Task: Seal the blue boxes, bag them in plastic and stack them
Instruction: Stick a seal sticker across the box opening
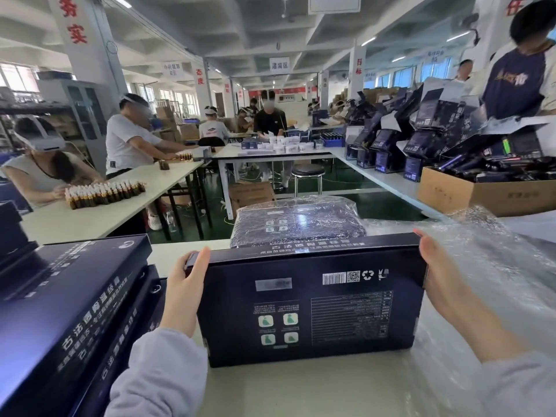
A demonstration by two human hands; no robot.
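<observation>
Upright, the blue box [310, 299] stands between left hand [185, 291] and right hand [442, 284].

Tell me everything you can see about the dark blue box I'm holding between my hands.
The dark blue box is a flat cardboard carton, closed, standing on its long edge on the pale table. Its near face carries white print: barcode, QR code, recycling mark, four green icons, a text panel. The left hand grips its upper left corner; the right hand presses its right end. Clear plastic lies to its right.
</observation>
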